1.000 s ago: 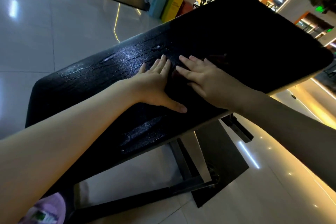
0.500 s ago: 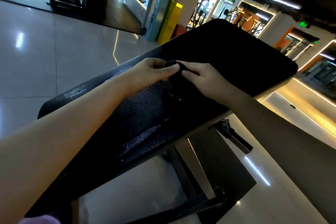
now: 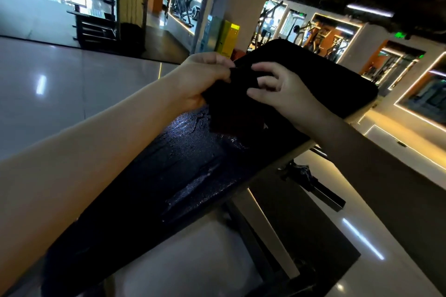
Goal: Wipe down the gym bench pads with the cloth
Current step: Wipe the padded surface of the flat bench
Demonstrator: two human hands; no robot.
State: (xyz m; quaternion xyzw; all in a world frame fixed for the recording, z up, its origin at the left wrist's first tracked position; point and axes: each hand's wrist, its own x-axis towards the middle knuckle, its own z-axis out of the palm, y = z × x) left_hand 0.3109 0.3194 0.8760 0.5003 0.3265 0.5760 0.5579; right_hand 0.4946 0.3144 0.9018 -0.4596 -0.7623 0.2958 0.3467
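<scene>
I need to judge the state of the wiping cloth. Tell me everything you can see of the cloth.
The cloth is dark, nearly black, and looks like soft, limp fabric; its weave is too dim to tell. It is bunched and held up between the left hand and the right hand, whose fingers pinch its upper part. Its lower part hangs in folds over the wet, shiny bench pad; whether it touches the pad cannot be told.

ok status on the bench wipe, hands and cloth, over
Left hand and right hand both gripping the dark cloth, held over the bench pad. Pad wet-streaked near the middle. Nothing seen blocking it.
</scene>
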